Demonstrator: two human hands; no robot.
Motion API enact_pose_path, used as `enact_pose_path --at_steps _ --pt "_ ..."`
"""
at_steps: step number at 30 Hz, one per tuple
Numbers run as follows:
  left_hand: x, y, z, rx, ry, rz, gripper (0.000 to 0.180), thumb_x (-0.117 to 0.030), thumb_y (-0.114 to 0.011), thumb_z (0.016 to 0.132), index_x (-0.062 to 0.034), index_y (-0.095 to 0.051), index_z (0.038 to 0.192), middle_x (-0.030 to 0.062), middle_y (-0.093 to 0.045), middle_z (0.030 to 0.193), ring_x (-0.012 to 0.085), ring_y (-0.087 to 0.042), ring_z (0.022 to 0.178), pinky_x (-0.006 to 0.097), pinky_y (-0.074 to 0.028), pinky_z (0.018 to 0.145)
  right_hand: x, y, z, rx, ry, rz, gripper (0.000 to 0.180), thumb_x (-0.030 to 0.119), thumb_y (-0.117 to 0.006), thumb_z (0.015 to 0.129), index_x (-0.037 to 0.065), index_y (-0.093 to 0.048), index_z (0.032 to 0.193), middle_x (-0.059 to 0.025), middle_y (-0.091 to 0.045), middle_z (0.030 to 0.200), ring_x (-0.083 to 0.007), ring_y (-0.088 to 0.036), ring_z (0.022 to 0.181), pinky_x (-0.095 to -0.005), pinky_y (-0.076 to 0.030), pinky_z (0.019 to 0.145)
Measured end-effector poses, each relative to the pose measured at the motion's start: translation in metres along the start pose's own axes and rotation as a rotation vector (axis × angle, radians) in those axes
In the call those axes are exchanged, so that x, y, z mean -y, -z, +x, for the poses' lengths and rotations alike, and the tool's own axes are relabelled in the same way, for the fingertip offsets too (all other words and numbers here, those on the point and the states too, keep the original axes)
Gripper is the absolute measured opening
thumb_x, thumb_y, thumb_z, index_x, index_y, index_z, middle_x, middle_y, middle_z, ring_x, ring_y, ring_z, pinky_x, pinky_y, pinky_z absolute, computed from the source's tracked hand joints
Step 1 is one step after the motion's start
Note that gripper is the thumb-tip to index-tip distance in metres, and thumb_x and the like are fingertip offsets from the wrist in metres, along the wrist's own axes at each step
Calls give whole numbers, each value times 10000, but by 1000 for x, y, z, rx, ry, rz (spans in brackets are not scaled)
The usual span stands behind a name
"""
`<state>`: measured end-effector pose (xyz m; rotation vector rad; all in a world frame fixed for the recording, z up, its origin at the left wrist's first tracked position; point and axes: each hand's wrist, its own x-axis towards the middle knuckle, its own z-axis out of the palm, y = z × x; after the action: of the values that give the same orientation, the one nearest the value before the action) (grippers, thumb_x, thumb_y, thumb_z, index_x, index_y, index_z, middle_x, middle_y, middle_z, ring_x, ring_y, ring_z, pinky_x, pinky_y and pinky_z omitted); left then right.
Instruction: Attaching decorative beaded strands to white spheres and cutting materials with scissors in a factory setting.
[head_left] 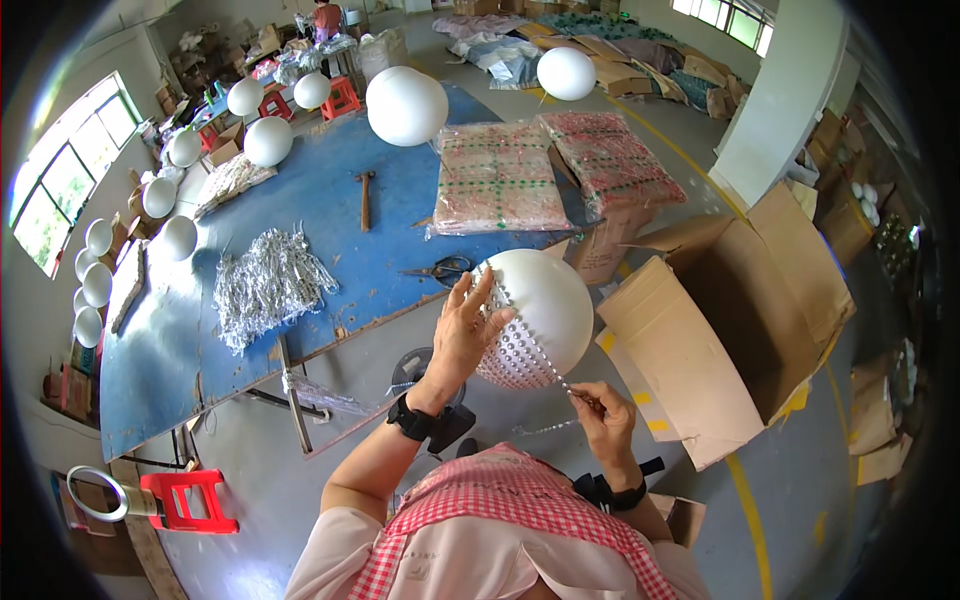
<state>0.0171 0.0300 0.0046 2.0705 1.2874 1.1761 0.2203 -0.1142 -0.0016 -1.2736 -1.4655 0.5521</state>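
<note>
Pinched between the right hand's (603, 412) fingertips is a thin strand of beads (560, 382), pulled taut from the white ball (535, 315) just above. Spread flat, the left hand (468, 325) presses rows already laid on the ball's lower left side. By my reading, wrapping is underway, with the lower part covered and the top bare; the next turn likely calls for steady tension and tight seating against the last row. Beyond the ball lie scissors (440, 269) on the blue table (160, 340); an open carton (720, 340) stands right. What supports the ball is hidden, and the strand's free end is hard to trace.
</note>
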Motion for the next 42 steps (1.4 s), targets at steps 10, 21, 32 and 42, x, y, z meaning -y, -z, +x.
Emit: enact_pose_path --at_steps 10,21,32,42 --pt "-15 14 2 -110 -44 80 473 -314 -546 931 -13 -481 1290 243 -507 1257 419 -492 1149 452 -416 955 -34 -10 3 227 -407 11 133 104 -567 912 -19 -608 939 -46 -626 672 -89 -571 586 -233 -450 537" --pt "-16 13 9 54 69 24 944 -561 -689 753 26 -331 1399 290 -405 1357 431 -352 1299 451 -335 1051 -20 -2 3 49 -402 508 131 68 -607 896 -8 -656 990 -12 -642 738 -45 -545 624 -178 -412 566" --pt "-22 16 7 96 -43 148 959 -527 -699 759 89 -311 1384 274 -365 1365 406 -434 1220 420 -392 1007 -11 -8 11 247 -393 -33 159 81 -643 857 -7 -649 990 -93 -632 686 -150 -617 619 -249 -464 554" --pt "-10 4 6 62 22 55 942 -521 -714 746 62 -339 1384 286 -383 1368 409 -414 1246 433 -372 1025 17 -8 13 -25 287 -103 124 17 -715 754 19 -683 873 -55 -573 619 -161 -488 472 -282 -384 454"
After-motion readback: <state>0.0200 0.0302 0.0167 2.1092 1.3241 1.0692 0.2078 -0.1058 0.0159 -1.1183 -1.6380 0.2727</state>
